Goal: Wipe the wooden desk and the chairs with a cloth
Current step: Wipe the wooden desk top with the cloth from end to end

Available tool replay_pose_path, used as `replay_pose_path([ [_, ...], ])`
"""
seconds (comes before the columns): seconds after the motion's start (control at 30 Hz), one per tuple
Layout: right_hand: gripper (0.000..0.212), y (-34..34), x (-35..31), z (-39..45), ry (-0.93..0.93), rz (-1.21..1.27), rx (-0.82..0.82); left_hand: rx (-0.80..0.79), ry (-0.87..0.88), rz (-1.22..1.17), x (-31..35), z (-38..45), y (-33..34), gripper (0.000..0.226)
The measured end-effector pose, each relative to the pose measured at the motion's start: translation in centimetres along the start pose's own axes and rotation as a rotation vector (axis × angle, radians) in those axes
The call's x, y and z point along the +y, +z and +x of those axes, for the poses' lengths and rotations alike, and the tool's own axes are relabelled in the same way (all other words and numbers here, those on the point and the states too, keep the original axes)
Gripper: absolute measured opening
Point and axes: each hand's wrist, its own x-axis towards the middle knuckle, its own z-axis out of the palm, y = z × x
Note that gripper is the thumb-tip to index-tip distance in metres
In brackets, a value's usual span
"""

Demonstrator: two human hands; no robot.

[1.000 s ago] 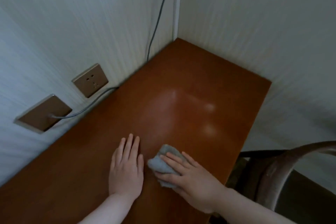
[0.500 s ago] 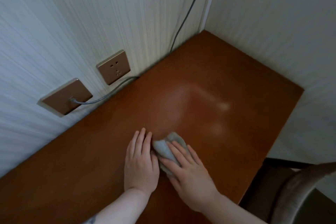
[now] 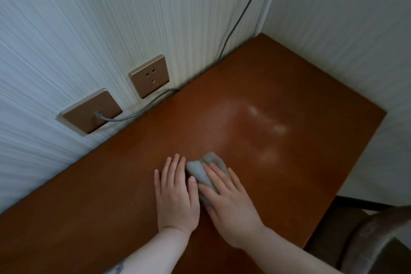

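Note:
The wooden desk (image 3: 278, 95) is reddish brown and fills the corner between two white walls. A small grey cloth (image 3: 201, 172) lies bunched on its middle. My right hand (image 3: 231, 202) presses flat on the cloth with straight fingers, covering its right half. Just left of it, my left hand (image 3: 176, 193) rests flat on the bare wood, its thumb touching the cloth's edge. A brown chair (image 3: 364, 238) with a curved back shows at the bottom right, beside the desk's right edge.
Two bronze wall sockets (image 3: 149, 75) (image 3: 90, 110) sit on the left wall just above the desk. A grey cable (image 3: 138, 113) runs from the lower socket along the desk's back edge, and another cable (image 3: 242, 15) climbs the wall near the corner.
My right hand has slid the cloth to the left until it meets my left hand. My view has swung left, so the desk corner and the sockets now sit further right in the frame.

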Motion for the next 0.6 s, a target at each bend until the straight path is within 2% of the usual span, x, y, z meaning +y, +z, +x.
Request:
replay_pose_path([
  [0.07, 0.044, -0.7, 3.7, -2.9, -0.095, -0.08, -0.041, -0.025, -0.004, 0.036, 0.0, 0.0, 0.1, 0.054],
  [0.1, 0.045, -1.2, 5.7, -3.2, -0.04, -0.109, -0.02, -0.04, -0.004, 0.072, 0.0, 0.0, 0.1, 0.055],
  [0.2, 0.048, -2.6, 8.0, 0.8, 0.415, -0.03, 0.148, -0.064, -0.016, 0.146, 0.1, 0.0, 0.3, 0.055],
  [0.27, 0.051, -2.4, 5.8, 5.0, 0.727, 0.031, 0.26, -0.067, -0.018, 0.14, 0.1, 0.0, 0.2, 0.056],
  [0.3, 0.051, -2.2, 4.3, 6.7, 0.786, 0.065, 0.269, -0.059, -0.021, 0.123, 0.1, 0.0, 0.2, 0.057],
  [0.33, 0.051, -2.0, 2.6, 7.6, 0.732, 0.076, 0.243, -0.048, -0.027, 0.092, 0.2, 0.1, 0.1, 0.057],
  [0.37, 0.05, -1.9, 1.0, 7.6, 0.577, 0.082, 0.186, -0.032, -0.043, 0.047, 0.3, 0.0, 0.0, 0.056],
  [0.43, 0.049, -1.7, -0.1, 5.4, 0.139, 0.077, 0.033, 0.025, -0.118, -0.093, 0.4, 0.2, -0.6, 0.049],
  [0.5, 0.048, -2.3, 1.9, 2.0, -0.149, 0.093, -0.134, 0.06, -0.141, -0.168, -0.3, 0.8, -1.3, 0.043],
  [0.57, 0.046, -3.1, 5.7, 0.1, -0.23, 0.05, -0.183, 0.07, -0.114, -0.108, -1.5, 1.8, -2.0, 0.045],
  [0.6, 0.046, -3.6, 7.4, 0.2, -0.183, 0.024, -0.166, 0.085, -0.132, -0.062, -2.1, 2.4, -2.2, 0.045],
])
